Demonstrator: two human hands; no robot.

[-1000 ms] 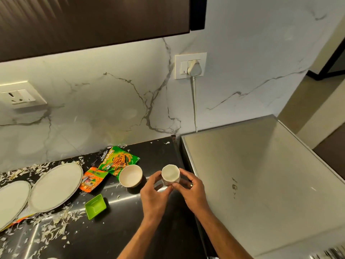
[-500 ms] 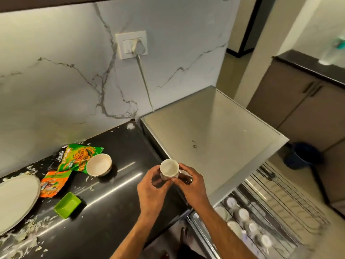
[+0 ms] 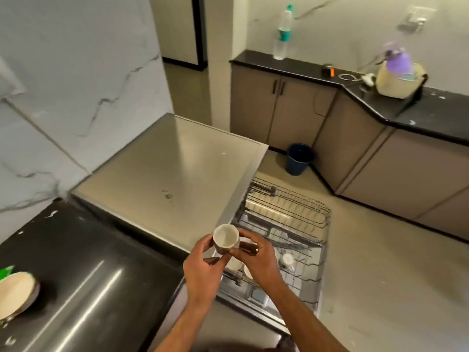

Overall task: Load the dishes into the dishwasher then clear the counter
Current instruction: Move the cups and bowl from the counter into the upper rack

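Note:
A small white cup with a brown outside is held between both hands, mouth tilted toward me. My left hand pinches its left side and my right hand grips its right side by the brown handle. The cup hovers over the near left corner of the pulled-out wire dishwasher rack, which holds several white cups. A cream bowl rests on the black counter at far left.
The steel dishwasher top lies between the counter and the rack. A dark blue bucket stands on the floor beyond. A far counter carries a water bottle and a cream container.
The view has swung right, away from the plates and snack packets. Both hands carried the cup from over the counter to above the open rack.

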